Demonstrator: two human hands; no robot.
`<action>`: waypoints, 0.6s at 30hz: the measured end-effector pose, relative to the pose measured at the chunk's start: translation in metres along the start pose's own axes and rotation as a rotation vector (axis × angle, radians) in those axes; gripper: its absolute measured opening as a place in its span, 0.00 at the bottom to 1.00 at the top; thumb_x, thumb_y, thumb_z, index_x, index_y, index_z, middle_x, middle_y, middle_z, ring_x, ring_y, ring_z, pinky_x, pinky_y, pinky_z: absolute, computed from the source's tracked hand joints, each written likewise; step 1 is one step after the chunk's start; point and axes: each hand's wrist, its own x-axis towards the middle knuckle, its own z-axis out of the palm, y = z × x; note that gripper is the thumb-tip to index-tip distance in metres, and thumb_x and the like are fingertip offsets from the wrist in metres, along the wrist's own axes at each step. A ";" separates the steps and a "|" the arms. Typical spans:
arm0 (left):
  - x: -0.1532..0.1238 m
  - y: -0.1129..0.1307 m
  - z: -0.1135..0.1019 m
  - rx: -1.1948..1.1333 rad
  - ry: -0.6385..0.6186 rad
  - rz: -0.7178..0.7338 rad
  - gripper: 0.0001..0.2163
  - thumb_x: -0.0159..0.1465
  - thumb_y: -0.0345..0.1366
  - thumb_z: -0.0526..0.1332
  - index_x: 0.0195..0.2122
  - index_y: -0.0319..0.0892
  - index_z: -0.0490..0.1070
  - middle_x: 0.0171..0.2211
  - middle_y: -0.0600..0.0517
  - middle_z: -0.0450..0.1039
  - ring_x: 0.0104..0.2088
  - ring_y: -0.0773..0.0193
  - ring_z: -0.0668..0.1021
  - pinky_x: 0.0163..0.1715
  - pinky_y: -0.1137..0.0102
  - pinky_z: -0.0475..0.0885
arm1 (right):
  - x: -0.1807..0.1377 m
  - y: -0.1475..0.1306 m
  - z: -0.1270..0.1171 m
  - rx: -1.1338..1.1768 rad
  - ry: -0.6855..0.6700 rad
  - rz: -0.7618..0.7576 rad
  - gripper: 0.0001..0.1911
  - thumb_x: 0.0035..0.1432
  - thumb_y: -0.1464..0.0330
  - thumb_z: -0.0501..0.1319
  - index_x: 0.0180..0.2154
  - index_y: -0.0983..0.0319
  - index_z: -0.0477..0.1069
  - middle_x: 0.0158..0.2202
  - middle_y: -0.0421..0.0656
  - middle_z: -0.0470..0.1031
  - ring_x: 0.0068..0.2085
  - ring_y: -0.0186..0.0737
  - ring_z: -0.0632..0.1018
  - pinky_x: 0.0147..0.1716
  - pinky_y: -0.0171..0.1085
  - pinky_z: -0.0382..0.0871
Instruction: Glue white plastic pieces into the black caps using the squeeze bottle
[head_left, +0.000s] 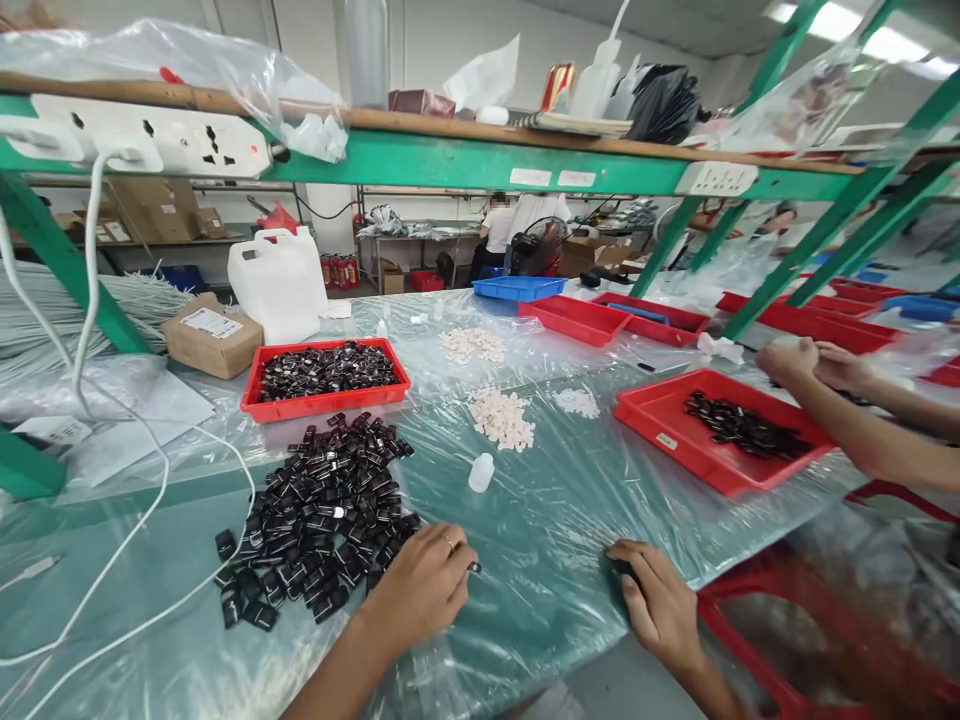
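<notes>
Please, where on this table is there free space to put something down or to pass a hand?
Bare plastic sheet lies between the left hand and right hand, reaching up to the small white bottle. Another free strip lies left of the loose black parts, though white cables cross it. The far side is crowded with red trays and piles of white pieces.

Left hand and right hand both palm-down, fingers loosely curled, forearms extended forward.

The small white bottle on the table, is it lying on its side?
No, the small white bottle stands upright on the plastic sheet, beside the pile of black parts.
</notes>
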 end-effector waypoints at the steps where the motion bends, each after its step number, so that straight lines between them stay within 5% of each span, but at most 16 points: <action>1: 0.001 -0.004 0.000 -0.007 0.008 -0.008 0.07 0.70 0.33 0.53 0.42 0.47 0.70 0.43 0.53 0.72 0.42 0.60 0.75 0.46 0.65 0.70 | 0.002 -0.004 -0.002 0.008 -0.009 0.022 0.15 0.65 0.54 0.60 0.34 0.50 0.83 0.38 0.54 0.88 0.41 0.70 0.91 0.40 0.68 0.88; 6: 0.000 -0.012 0.002 -0.031 0.080 -0.046 0.06 0.70 0.36 0.54 0.41 0.46 0.70 0.40 0.52 0.73 0.39 0.60 0.75 0.44 0.62 0.71 | 0.038 -0.041 0.000 0.143 -0.242 0.106 0.18 0.69 0.53 0.61 0.27 0.49 0.78 0.28 0.47 0.83 0.30 0.57 0.87 0.30 0.54 0.86; 9: -0.004 -0.010 0.001 -0.048 0.132 -0.075 0.04 0.69 0.36 0.55 0.41 0.47 0.69 0.39 0.52 0.73 0.40 0.58 0.75 0.46 0.61 0.71 | 0.093 -0.058 0.024 0.273 -0.508 0.087 0.12 0.66 0.50 0.67 0.41 0.46 0.88 0.39 0.51 0.87 0.34 0.51 0.87 0.36 0.50 0.87; 12: -0.009 -0.010 -0.011 -0.085 0.206 -0.093 0.04 0.69 0.34 0.56 0.43 0.48 0.67 0.40 0.53 0.74 0.41 0.59 0.76 0.48 0.64 0.73 | 0.164 -0.059 0.057 0.352 -0.720 0.118 0.28 0.56 0.50 0.77 0.59 0.43 0.86 0.51 0.56 0.87 0.38 0.49 0.87 0.34 0.47 0.86; 15: -0.010 -0.012 -0.028 -0.122 0.295 -0.153 0.05 0.68 0.32 0.58 0.44 0.48 0.68 0.41 0.53 0.76 0.40 0.61 0.78 0.46 0.68 0.76 | 0.211 -0.048 0.082 0.427 -0.871 0.173 0.30 0.54 0.50 0.79 0.58 0.46 0.87 0.49 0.58 0.86 0.35 0.45 0.84 0.31 0.44 0.81; 18: -0.008 -0.012 -0.033 -0.168 0.330 -0.257 0.07 0.67 0.31 0.60 0.45 0.50 0.68 0.41 0.55 0.78 0.41 0.62 0.80 0.43 0.71 0.79 | 0.213 -0.039 0.089 0.512 -1.013 0.234 0.33 0.51 0.57 0.81 0.60 0.41 0.85 0.42 0.52 0.84 0.34 0.43 0.83 0.32 0.43 0.78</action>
